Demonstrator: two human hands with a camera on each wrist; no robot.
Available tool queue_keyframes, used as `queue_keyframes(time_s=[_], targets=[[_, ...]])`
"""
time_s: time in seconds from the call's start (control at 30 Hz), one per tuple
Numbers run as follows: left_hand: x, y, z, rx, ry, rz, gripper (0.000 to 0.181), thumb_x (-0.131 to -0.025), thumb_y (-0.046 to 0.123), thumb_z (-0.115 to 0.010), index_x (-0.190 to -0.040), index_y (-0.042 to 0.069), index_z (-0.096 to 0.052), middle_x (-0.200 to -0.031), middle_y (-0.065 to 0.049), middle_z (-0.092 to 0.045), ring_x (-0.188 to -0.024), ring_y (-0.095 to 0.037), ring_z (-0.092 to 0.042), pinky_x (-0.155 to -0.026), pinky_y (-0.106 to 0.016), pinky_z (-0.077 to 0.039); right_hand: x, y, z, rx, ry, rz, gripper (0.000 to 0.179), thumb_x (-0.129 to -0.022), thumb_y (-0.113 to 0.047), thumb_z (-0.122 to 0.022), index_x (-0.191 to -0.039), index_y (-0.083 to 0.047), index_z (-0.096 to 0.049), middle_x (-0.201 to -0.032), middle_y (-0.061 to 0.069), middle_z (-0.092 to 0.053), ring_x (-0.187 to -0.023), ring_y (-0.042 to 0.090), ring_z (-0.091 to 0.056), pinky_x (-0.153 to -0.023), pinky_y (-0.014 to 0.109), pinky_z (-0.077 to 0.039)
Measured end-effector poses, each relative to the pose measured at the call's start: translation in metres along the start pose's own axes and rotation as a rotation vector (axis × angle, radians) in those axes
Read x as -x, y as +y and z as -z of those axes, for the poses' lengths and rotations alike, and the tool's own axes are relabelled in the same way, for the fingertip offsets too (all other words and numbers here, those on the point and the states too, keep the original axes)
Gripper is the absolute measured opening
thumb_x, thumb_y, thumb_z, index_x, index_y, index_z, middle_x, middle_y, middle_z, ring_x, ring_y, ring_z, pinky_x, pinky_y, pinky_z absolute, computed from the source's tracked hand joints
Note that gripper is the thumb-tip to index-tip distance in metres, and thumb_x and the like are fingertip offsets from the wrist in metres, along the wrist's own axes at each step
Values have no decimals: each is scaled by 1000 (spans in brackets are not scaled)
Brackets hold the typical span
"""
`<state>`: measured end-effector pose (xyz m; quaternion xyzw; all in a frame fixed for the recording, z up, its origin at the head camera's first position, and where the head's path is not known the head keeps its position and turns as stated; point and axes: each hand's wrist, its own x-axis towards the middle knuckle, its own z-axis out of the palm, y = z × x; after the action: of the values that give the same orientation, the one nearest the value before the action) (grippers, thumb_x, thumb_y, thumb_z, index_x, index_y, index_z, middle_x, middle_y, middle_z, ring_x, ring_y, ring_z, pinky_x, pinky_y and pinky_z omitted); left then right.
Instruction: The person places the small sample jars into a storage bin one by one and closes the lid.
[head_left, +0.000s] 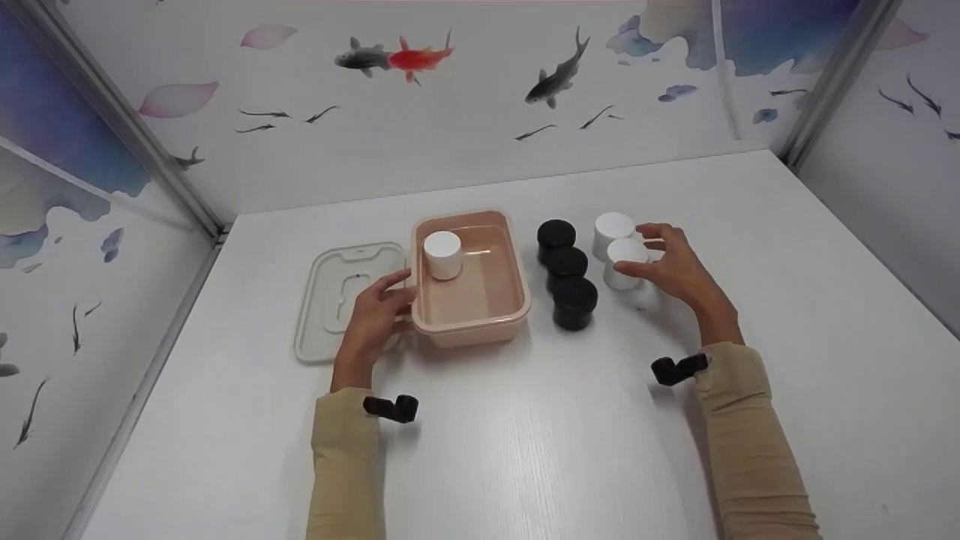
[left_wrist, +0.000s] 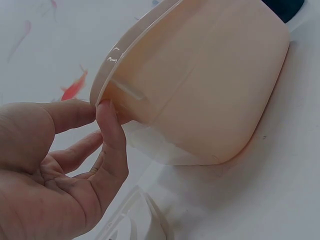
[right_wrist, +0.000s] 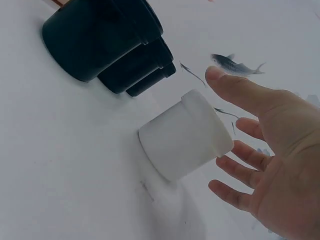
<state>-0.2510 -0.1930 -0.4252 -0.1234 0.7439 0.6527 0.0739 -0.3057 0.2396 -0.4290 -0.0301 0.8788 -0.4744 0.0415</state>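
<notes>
Here's the table (head_left: 525,450), wall (head_left: 465,161) running along behind it, and the box (head_left: 480,335) sits left of the middle. Flat to its left, the lid (head_left: 327,292). Inside the box, one jar (head_left: 442,255), towards the far left corner. Between box and lid, over the lid's near right part, the left hand (head_left: 375,313), at the box's left rim. Swing right of the box: three jars in line, back jar (head_left: 556,238), middle jar (head_left: 567,266), front jar (head_left: 575,302). Right again, a pair, rear jar (head_left: 614,232) behind, nearer jar (head_left: 624,253) before it. And on that pair's right, the right hand (head_left: 681,268), just beside the nearer one.
</notes>
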Motion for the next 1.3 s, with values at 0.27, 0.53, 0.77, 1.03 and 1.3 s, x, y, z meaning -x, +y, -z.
queue_keyframes(time_s=[0.27, 0.53, 0.77, 1.03, 1.3], targets=[[-1, -2, 1, -4, -2, -12, 47, -101, 24, -58, -147, 22, -49, -133, -11, -65, -104, -21, -68, -75, -26, -58, -3, 12, -6, -18, -56, -6, 86, -85, -31, -81, -148, 0, -31, -150, 22, -35, -140, 40, -36, -114, 55, -32], [0, -4, 2, 32, -6, -17, 47, -101, 22, -59, -147, 20, -50, -135, -15, -63, -108, -25, -68, -72, -26, -58, -2, 13, -8, -13, -49, 25, 77, -87, -24, -79, -144, 1, -34, -145, 21, -40, -136, 39, -39, -112, 51, -32], [-1, -4, 1, 31, -13, -14, 48, -101, 22, -58, -148, 20, -48, -137, -16, -62, -113, -29, -66, -72, -25, -57, 3, -5, -2, 24, -23, 43, 81, -86, -36, -80, -143, 0, -36, -143, 20, -44, -129, 36, -44, -104, 46, -37], [0, -2, 1, 24, -13, -9, 48, -101, 22, -59, -148, 20, -48, -138, -16, -61, -115, -30, -66, -73, -25, -57, 8, -36, 0, 24, 4, 52, 82, -86, -37, -79, -145, 0, -36, -144, 19, -46, -130, 35, -47, -98, 42, -44], [-2, -2, 1, 18, -14, -5, 48, -101, 24, -59, -148, 20, -49, -137, -14, -62, -112, -26, -67, -75, -25, -58, 16, -76, -13, -12, 59, 60, 81, -86, -36, -79, -147, -1, -38, -145, 20, -47, -133, 35, -49, -102, 49, -46]])
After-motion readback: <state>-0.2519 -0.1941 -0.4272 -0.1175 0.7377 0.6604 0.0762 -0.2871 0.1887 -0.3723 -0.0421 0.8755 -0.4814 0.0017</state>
